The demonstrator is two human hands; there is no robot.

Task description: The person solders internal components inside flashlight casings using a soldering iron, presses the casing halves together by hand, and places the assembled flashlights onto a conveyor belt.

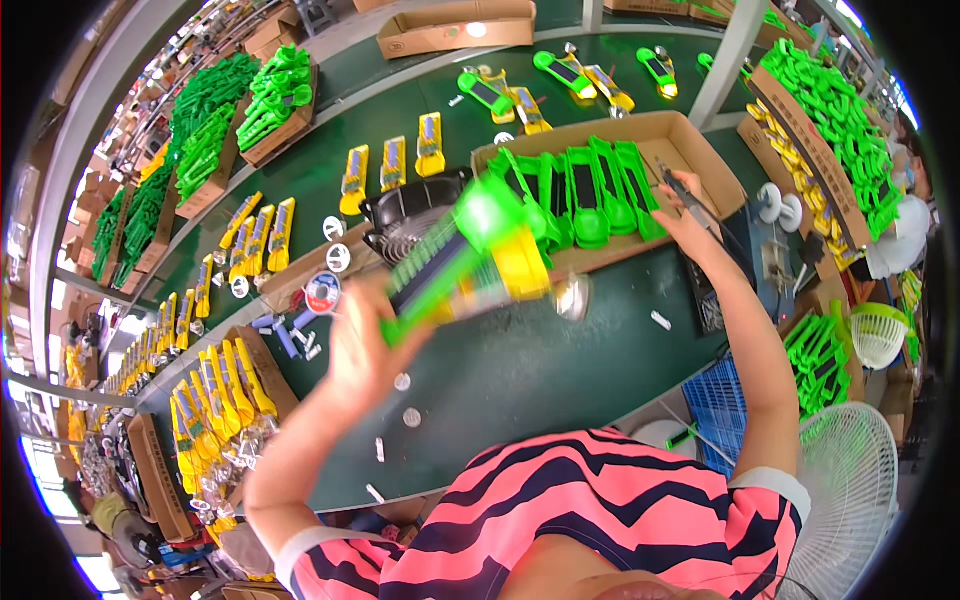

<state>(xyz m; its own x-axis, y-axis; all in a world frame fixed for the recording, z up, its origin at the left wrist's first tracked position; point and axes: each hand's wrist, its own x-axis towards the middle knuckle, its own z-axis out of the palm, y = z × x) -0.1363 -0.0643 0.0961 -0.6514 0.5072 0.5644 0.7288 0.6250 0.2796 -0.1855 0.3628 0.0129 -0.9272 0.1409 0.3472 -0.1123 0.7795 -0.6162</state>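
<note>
My left hand is raised over the bench, closed round the end of a green plastic casing with a dark panel, blurred by motion. Held against it is a yellow plastic casing; whether the two are joined I cannot tell. A silver lamp reflector shows just beyond the yellow piece. My right hand grips a pen-like soldering iron, at the right end of an open cardboard box. Several green casings stand in that box, their dark panels showing.
Yellow casings line the far side of the dark green bench. A black fan and a solder spool are near my left hand. Boxes of yellow casings and green casings flank me. A white fan stands lower right.
</note>
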